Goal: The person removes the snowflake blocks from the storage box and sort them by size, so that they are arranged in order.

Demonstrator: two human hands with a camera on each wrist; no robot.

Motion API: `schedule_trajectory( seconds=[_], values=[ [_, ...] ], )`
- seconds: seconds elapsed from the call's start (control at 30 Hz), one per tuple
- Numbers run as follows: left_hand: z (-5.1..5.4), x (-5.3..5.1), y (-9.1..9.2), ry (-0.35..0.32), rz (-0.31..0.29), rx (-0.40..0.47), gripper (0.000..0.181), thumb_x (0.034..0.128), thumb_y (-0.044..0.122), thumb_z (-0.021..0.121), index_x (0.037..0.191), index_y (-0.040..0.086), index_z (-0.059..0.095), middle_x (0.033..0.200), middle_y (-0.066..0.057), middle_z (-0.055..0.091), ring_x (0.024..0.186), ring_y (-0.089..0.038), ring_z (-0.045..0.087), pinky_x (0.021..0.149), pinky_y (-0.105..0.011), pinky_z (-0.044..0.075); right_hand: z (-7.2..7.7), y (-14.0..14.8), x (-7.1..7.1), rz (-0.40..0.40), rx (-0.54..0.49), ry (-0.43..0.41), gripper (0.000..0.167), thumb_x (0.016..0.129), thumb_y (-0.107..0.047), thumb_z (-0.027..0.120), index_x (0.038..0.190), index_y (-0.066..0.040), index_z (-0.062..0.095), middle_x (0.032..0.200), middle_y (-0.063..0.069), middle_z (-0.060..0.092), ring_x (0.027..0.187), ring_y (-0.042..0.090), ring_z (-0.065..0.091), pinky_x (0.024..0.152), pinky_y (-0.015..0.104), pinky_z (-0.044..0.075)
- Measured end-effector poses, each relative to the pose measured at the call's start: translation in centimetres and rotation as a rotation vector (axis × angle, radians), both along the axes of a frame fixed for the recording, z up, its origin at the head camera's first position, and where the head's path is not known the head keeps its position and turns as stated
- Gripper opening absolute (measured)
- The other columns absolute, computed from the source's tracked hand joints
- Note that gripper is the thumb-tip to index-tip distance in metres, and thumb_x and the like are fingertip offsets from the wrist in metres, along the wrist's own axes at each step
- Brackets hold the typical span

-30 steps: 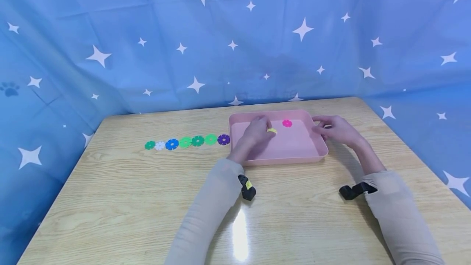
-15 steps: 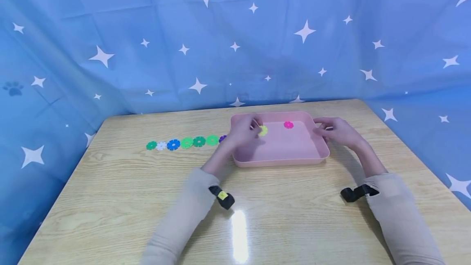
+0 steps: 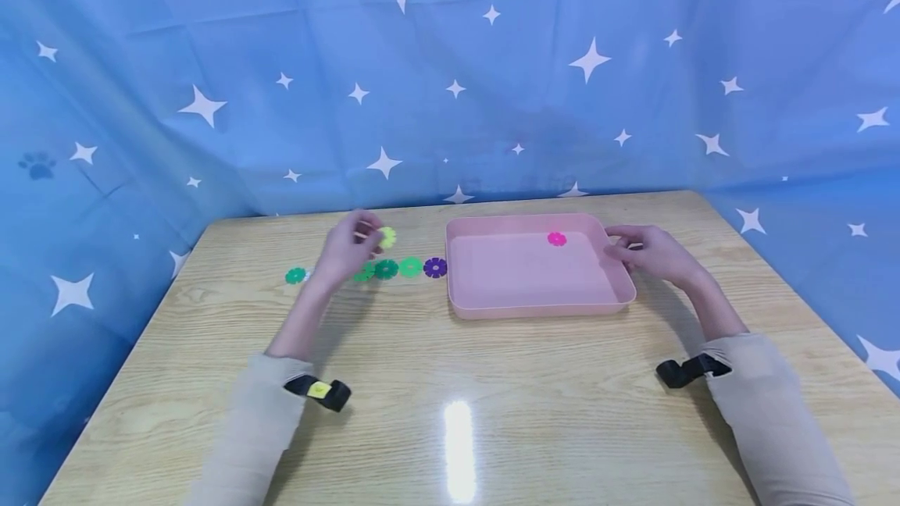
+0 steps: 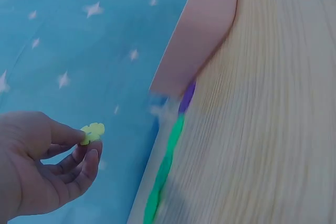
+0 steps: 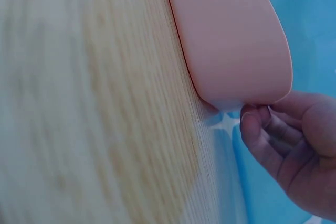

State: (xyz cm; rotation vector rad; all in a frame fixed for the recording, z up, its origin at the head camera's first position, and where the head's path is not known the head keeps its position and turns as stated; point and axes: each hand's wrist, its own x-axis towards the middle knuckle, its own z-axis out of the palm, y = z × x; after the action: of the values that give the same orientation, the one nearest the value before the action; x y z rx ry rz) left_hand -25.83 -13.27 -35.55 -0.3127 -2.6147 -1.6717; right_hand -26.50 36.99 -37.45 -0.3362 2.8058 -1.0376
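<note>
Between thumb and fingertips my left hand (image 3: 348,244) pinches a yellow snowflake disc (image 4: 93,133), held above the row of discs left of the tray. My right hand (image 3: 654,256) holds the right wall of the pink tray (image 3: 537,311), its thumb at the rim in the head view and fingers against the outside. A pink snowflake disc (image 3: 557,239) lies inside the tray near its back wall. In the row, a purple disc (image 3: 435,268) is nearest the tray, then a light green disc (image 3: 411,266) and a dark green disc (image 3: 386,269). My left hand partly hides the row.
At the row's left end lies another green disc (image 3: 295,276). Everything stands on a wooden table (image 3: 534,397), with a blue star-patterned cloth (image 3: 450,45) hanging behind its back edge. A bright reflection shows on the tabletop.
My left hand has lifted the yellow disc out of the tray and carried it left, over the row. The right hand has stayed at the tray's right wall.
</note>
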Motion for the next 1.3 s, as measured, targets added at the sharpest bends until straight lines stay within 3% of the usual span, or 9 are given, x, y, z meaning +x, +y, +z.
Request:
schedule_trajectory(
  seconds=[0.3,0.43,0.53,0.63,0.87,1.07,1.17,1.3],
  values=[
    [-1.1,1.4,-9.6,-0.047,0.223,-0.147,0.029,0.1035,0.008,0.051,0.126,-0.010,0.052,0.117,-0.027,0.059,0.100,-0.040,0.065,0.079,-0.033,0.059,-0.2,0.2,-0.1,0.002,-0.003,0.004,0.053,0.103,-0.020,0.061,0.145,0.008,0.046,0.093,0.013,0.066,0.076,0.014,0.061,0.065,0.032,0.052],
    [-2.2,1.8,-12.5,-0.052,0.304,-0.236,0.026,0.1014,0.007,0.052,0.121,-0.010,0.055,0.111,-0.027,0.061,0.090,-0.033,0.068,0.066,-0.022,0.054,-0.1,0.2,-0.1,0.003,-0.006,0.007,0.052,0.103,-0.020,0.061,0.145,0.008,0.046,0.093,0.013,0.066,0.075,0.014,0.061,0.065,0.032,0.053],
    [-2.8,1.9,-13.7,-0.063,0.333,-0.291,0.023,0.0987,0.005,0.054,0.116,-0.010,0.057,0.102,-0.025,0.064,0.077,-0.022,0.068,0.059,-0.020,0.050,-0.1,0.3,0.0,0.001,-0.002,0.008,0.053,0.102,-0.020,0.061,0.145,0.008,0.046,0.093,0.013,0.066,0.075,0.014,0.061,0.065,0.032,0.052],
    [-3.2,1.8,-14.3,-0.095,0.352,-0.327,0.022,0.0976,0.006,0.057,0.113,-0.010,0.059,0.093,-0.019,0.065,0.074,-0.014,0.061,0.059,-0.022,0.047,-0.2,0.4,-0.1,-0.002,-0.001,0.003,0.054,0.103,-0.020,0.061,0.145,0.008,0.045,0.094,0.013,0.066,0.075,0.014,0.061,0.065,0.032,0.052],
    [-3.5,1.5,-14.8,-0.131,0.349,-0.391,0.023,0.0960,0.009,0.061,0.111,-0.009,0.061,0.095,-0.017,0.062,0.087,-0.029,0.056,0.070,-0.032,0.044,-0.3,0.3,-0.2,0.001,-0.012,-0.002,0.053,0.103,-0.019,0.060,0.145,0.008,0.045,0.093,0.013,0.066,0.074,0.015,0.060,0.064,0.032,0.051],
    [-3.2,1.5,-14.8,-0.159,0.316,-0.401,0.026,0.0963,0.009,0.061,0.114,-0.010,0.059,0.099,-0.020,0.060,0.084,-0.027,0.056,0.065,-0.030,0.047,-0.1,0.2,0.0,0.004,-0.020,0.003,0.052,0.103,-0.019,0.061,0.144,0.008,0.046,0.093,0.014,0.065,0.074,0.016,0.061,0.064,0.032,0.051],
    [-2.7,1.7,-14.2,-0.131,0.313,-0.392,0.027,0.0983,0.010,0.059,0.117,-0.010,0.058,0.102,-0.023,0.060,0.084,-0.027,0.057,0.063,-0.030,0.047,-0.2,0.2,0.0,0.003,-0.023,0.001,0.052,0.103,-0.019,0.061,0.144,0.008,0.046,0.093,0.014,0.065,0.074,0.016,0.061,0.064,0.032,0.051],
    [-2.0,2.0,-12.5,-0.044,0.289,-0.358,0.027,0.1001,0.011,0.059,0.118,-0.009,0.059,0.106,-0.026,0.062,0.089,-0.030,0.059,0.065,-0.029,0.048,-0.3,0.2,-0.1,0.001,-0.021,0.005,0.051,0.103,-0.019,0.060,0.144,0.008,0.047,0.092,0.013,0.066,0.074,0.016,0.060,0.064,0.032,0.051]
  ],
)
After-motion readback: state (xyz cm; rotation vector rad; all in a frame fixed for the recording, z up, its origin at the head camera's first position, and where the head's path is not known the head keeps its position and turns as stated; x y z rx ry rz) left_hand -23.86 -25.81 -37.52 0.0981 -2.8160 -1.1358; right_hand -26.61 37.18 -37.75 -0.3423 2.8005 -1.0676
